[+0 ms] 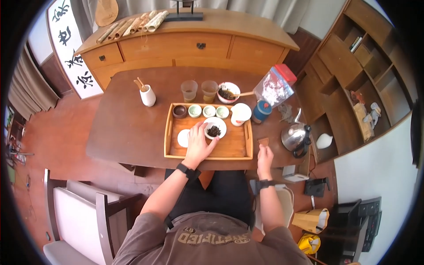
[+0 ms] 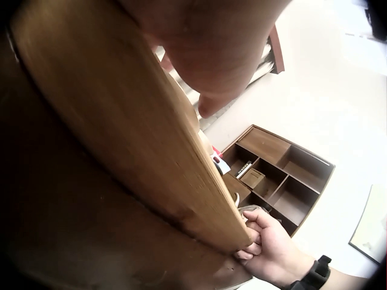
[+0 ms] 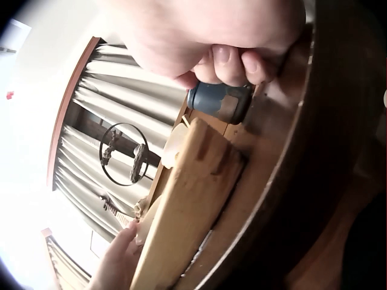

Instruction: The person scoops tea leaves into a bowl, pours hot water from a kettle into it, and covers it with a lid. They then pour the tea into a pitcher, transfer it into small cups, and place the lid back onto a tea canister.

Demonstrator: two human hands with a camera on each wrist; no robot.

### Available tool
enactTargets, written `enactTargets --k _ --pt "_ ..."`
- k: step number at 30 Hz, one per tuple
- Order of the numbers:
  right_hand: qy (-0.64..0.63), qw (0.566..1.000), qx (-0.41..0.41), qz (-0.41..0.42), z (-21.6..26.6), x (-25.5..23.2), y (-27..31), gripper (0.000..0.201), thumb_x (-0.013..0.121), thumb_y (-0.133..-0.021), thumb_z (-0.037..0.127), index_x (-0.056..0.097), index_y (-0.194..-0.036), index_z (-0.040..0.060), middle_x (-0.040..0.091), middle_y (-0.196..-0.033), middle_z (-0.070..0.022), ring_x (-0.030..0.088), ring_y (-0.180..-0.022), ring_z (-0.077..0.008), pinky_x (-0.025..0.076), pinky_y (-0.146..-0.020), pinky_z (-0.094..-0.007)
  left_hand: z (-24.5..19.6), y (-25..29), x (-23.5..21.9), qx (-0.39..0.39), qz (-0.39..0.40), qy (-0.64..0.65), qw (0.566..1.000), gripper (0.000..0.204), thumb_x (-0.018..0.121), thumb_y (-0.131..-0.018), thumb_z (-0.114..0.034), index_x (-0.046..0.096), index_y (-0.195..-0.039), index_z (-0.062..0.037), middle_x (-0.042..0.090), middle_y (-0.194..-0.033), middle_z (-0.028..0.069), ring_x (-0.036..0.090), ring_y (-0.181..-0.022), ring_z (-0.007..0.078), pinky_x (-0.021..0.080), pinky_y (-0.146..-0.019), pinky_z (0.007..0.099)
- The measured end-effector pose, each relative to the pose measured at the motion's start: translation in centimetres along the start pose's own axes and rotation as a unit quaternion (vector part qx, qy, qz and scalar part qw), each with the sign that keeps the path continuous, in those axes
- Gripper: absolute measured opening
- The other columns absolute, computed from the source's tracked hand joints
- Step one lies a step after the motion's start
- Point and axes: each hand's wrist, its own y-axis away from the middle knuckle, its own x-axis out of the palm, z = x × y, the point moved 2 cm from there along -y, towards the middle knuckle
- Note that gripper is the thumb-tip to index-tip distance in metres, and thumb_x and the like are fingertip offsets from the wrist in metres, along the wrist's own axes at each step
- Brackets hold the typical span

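A white gaiwan bowl (image 1: 222, 125) with dark tea leaves (image 1: 213, 131) in it sits on the wooden tray (image 1: 238, 152). My left hand (image 1: 199, 143) grips its rim, the thumb on the near side and the fingers at the left. To the left of this hand lies a round white lid (image 1: 183, 138). Beyond the tray's right edge, my right hand (image 1: 264, 160) pinches a small flat brown piece (image 1: 263, 141); its fingers (image 3: 224, 57) are curled in the right wrist view. The left wrist view shows mostly the tray wall (image 2: 139, 127), which hides the bowl.
Along the tray's back stand a dark cup (image 1: 179, 111), several pale green cups (image 1: 209, 111) and a white pitcher (image 1: 241, 114). A blue jar (image 1: 262, 111) and a steel kettle (image 1: 295, 136) are at the right. Behind stand two glasses (image 1: 189, 90) and a bowl (image 1: 229, 85) of dark liquid.
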Motion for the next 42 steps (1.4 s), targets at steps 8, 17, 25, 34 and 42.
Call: enactTargets --k 8,17,25,34,42 --pt "-0.116 0.992 0.048 0.027 2.5 3.9 0.7 0.04 0.065 -0.109 0.019 0.044 -0.076 0.0165 0.036 -0.068 0.0092 0.03 -0.058 -0.0033 0.023 -0.053 -0.0258 0.4 -0.3 0.2 0.01 0.042 -0.006 0.999 0.083 0.085 -0.09 -0.035 0.047 -0.154 0.0 0.05 -0.16 0.0247 0.047 -0.146 0.0425 0.034 -0.12 0.0562" --pt "-0.139 0.99 0.003 -0.009 -0.2 4.0 0.5 0.04 0.065 -0.109 0.017 0.042 -0.076 0.0155 0.036 -0.074 0.0088 0.031 -0.068 -0.0032 0.025 -0.06 -0.025 0.4 -0.1 0.3 0.005 0.039 -0.007 0.999 0.079 0.086 -0.09 -0.037 0.05 -0.151 -0.001 0.051 -0.159 0.0236 0.051 -0.144 0.0399 0.034 -0.119 0.0574" --pt "-0.142 0.99 -0.012 -0.002 -1.0 3.5 0.6 0.04 0.064 -0.109 0.013 0.042 -0.076 0.014 0.038 -0.075 0.0085 0.032 -0.069 -0.0036 0.028 -0.062 -0.0252 0.6 0.1 0.5 0.012 0.04 -0.02 0.999 0.074 0.086 -0.091 -0.036 0.052 -0.148 -0.0012 0.053 -0.156 0.0227 0.05 -0.143 0.0414 0.034 -0.119 0.0549" --pt "-0.158 0.987 -0.013 0.001 -0.9 3.7 0.6 0.038 0.064 -0.108 0.014 0.044 -0.077 0.0152 0.037 -0.072 0.0075 0.032 -0.067 -0.0043 0.025 -0.06 -0.026 0.3 -0.2 0.4 0.02 0.04 -0.026 0.999 0.082 0.089 -0.087 -0.034 0.049 -0.152 -0.0032 0.052 -0.157 0.0211 0.048 -0.144 0.0414 0.034 -0.12 0.0557" --pt "-0.265 0.964 0.03 -0.005 2.6 0.9 0.1 0.035 0.061 -0.11 0.014 0.044 -0.079 0.0156 0.04 -0.066 0.0056 0.035 -0.059 -0.0061 0.029 -0.058 -0.0273 0.9 0.1 0.7 0.035 0.023 -0.018 0.999 0.083 0.092 -0.084 -0.031 0.051 -0.15 -0.0033 0.055 -0.152 0.0193 0.051 -0.138 0.0401 0.037 -0.117 0.0538"
